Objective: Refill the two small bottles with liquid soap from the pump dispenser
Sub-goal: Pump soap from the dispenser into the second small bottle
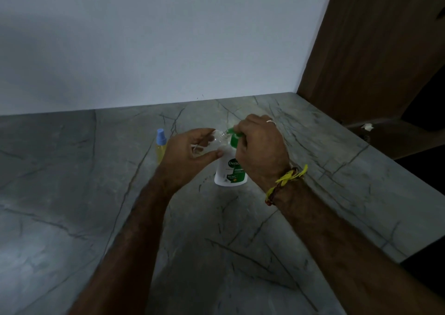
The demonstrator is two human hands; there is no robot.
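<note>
I'm gripping the clear bottle [218, 139] in my left hand [190, 156], tilted mouth-first toward the pump dispenser [231, 168] nozzle, while my right hand [260, 146] is curling over the pump.

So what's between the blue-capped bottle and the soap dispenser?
In the head view, the left hand holding a small clear bottle lies between the blue-capped bottle and the dispenser.
</note>
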